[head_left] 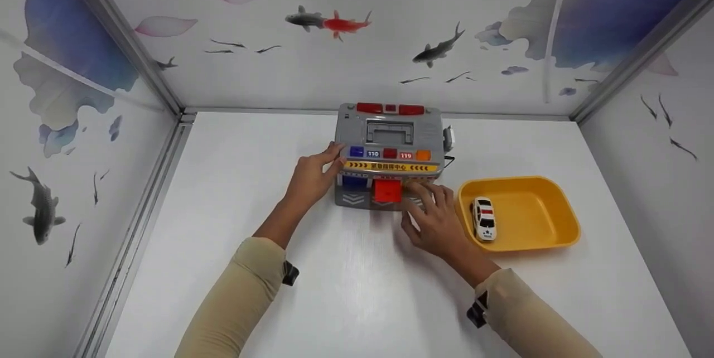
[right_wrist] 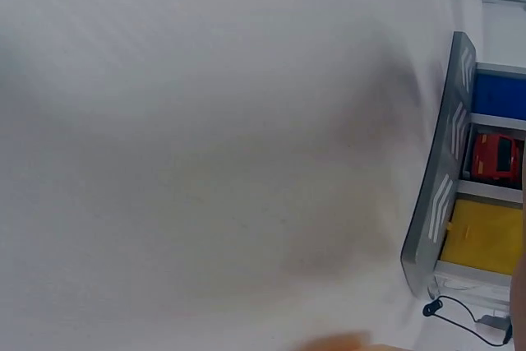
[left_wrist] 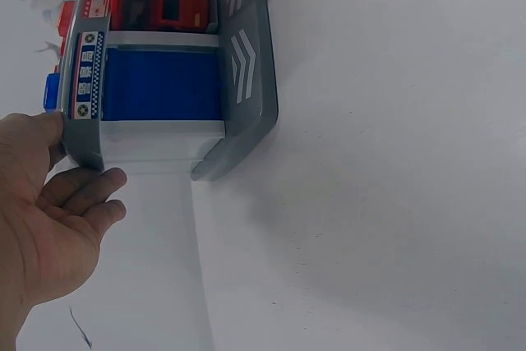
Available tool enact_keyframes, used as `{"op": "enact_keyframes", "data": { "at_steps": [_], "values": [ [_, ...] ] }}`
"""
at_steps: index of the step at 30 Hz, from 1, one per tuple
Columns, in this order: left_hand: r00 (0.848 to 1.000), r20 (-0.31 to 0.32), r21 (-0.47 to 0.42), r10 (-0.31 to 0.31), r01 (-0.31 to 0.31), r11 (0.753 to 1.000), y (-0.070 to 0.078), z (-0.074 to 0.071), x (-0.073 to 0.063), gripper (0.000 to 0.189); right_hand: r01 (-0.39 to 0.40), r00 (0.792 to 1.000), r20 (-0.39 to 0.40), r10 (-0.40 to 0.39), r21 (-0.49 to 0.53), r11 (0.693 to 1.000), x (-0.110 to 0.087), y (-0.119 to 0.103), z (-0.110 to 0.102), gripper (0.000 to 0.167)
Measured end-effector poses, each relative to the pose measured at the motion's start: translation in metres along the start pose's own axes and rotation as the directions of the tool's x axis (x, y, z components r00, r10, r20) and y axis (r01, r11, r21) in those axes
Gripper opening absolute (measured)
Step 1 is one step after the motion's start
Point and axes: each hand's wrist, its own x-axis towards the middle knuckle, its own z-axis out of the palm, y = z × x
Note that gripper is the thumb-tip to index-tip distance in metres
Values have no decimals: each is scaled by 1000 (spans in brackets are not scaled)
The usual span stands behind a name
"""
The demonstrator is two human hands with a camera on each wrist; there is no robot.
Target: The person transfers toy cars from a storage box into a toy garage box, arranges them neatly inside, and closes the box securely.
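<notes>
A grey toy garage (head_left: 429, 135) with colored buttons and a carry handle stands at the back of the table. My left hand (head_left: 315, 177) grips its left roof corner, the thumb at the roof edge and the fingers bent below it, as the left wrist view shows. The blue door (left_wrist: 164, 84) is down. The red door (head_left: 387, 190) is swung up, and a red toy car (left_wrist: 177, 7) sits in the bay behind it. My right hand (head_left: 438, 218) is at the yellow door (right_wrist: 483, 236), its fingers loosely bent; whether they touch it cannot be told.
A yellow tray (head_left: 569, 224) lies right of the garage, with a white toy police car (head_left: 484, 218) inside at its left. On the garage's right side are a grey-white attachment (head_left: 449, 139) and a black cord (right_wrist: 460, 322). Printed walls (head_left: 357, 68) enclose the table.
</notes>
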Motion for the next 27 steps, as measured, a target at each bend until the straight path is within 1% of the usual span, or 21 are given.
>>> {"op": "enact_keyframes", "data": {
  "at_steps": [4, 7, 10, 14, 17, 19, 27],
  "values": [
    [1000, 3, 4, -7, 7, 1000, 0, 0, 0, 52, 4, 999, -38, -4, 14, 1000, 14, 1, -4, 47],
    [1000, -1, 11, -1, 1, 1000, 0, 0, 1, 52, -4, 999, -36, 5, 37, 999, 25, 1, -6, 55],
    [1000, -6, 18, 9, -9, 1000, 0, 0, 2, 51, -21, 1000, -4, 21, 51, 998, 38, -1, -9, 60],
    [1000, -9, 17, 12, -12, 1000, -1, 0, 1, 50, -63, 995, 78, 60, 43, 997, 51, -2, -13, 67],
    [1000, -8, 11, 10, -10, 1000, -1, 0, 1, 51, -92, 988, 130, 88, 30, 995, 55, -3, -13, 71],
    [1000, -4, 3, 10, -10, 1000, 0, 0, 0, 51, -104, 984, 149, 100, 18, 994, 56, -3, -11, 73],
    [1000, -1, -18, 13, -13, 1000, -1, 0, 1, 51, -135, 980, 146, 135, -16, 991, 57, -5, -2, 77]
  ]
}}
